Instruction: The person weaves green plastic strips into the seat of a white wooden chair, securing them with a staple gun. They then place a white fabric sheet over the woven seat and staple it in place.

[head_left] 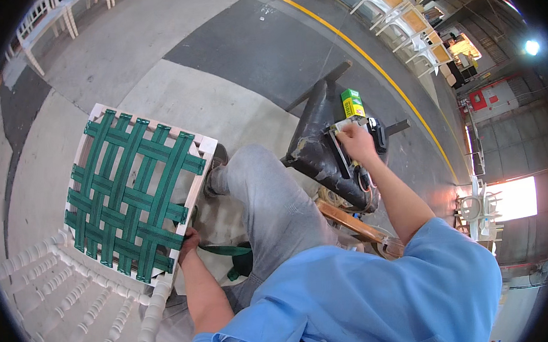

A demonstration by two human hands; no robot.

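One green-yellow box (352,103) — contents hidden — near the right hand (355,142)

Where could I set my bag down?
Beyond the knee, pale grey floor is bare between the white wooden chair frame, strung with woven green webbing, and the worn black stool. Dark grey floor is bare from the stool to the yellow line. Crowded: the stool, with the green-yellow cardboard box and right hand; beside the left hand, a flat green strap.

L hand (190,241) is partly hidden, prob. by seat frame (207,145); what's under R hand (356,142) can't be ID'd; white chairs (44,25), top L, are cut off.
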